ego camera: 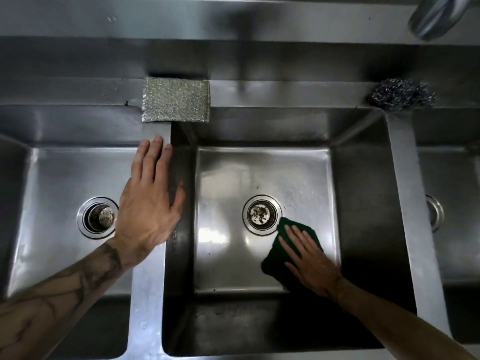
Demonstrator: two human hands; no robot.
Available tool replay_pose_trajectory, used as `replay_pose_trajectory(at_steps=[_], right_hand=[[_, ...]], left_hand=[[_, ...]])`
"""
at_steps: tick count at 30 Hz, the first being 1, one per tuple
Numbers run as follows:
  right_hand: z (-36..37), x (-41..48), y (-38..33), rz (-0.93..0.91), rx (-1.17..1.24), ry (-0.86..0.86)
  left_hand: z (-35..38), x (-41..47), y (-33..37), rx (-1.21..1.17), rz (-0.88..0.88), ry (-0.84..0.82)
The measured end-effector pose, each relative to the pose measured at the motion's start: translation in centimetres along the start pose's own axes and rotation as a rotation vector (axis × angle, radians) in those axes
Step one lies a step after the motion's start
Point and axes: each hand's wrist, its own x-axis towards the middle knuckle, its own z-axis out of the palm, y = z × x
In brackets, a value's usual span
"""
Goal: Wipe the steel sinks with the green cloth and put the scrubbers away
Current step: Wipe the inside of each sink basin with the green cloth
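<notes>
My right hand (309, 258) lies flat on the green cloth (279, 258), pressing it on the floor of the middle steel sink (265, 175), just right of and below that sink's drain (261, 214). My left hand (150, 201) rests flat and open on the steel divider (148, 302) between the left sink (59, 178) and the middle one. A silver rectangular scrubber pad (176, 99) sits on the back ledge at the top of that divider. A dark steel-wool scrubber (401, 94) sits on the ledge at the middle sink's back right corner.
The left sink has its own drain (96, 217). A third sink (452, 178) shows at the right edge, beyond a second divider (413, 203). A tap spout (439, 14) hangs at the top right, above the steel backsplash (207, 19).
</notes>
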Motion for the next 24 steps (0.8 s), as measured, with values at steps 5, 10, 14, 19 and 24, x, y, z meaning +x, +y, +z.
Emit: replay_pose_trajectory(at_steps=[5, 10, 14, 19, 24], right_hand=[[0.2, 4.7, -6.4, -0.237, 0.055, 0.026], [-0.7, 9.3, -11.7, -0.29, 0.086, -0.014], [-1.3, 10.5, -14.0, -0.253, 0.136, -0.03], [-3.9, 9.3, -13.1, -0.172, 0.234, 0.099], [-5.6, 7.4, -12.8, 0.459, 0.449, 0.028]], left_hand=[[0.2, -0.2, -0.2, 0.011, -0.002, 0.006], [0.5, -0.2, -0.5, 0.017, 0.021, 0.012], [0.4, -0.2, -0.5, 0.024, 0.026, 0.0], [0.4, -0.2, -0.5, 0.02, 0.016, -0.001], [0.4, -0.3, -0.4, 0.016, 0.014, 0.002]])
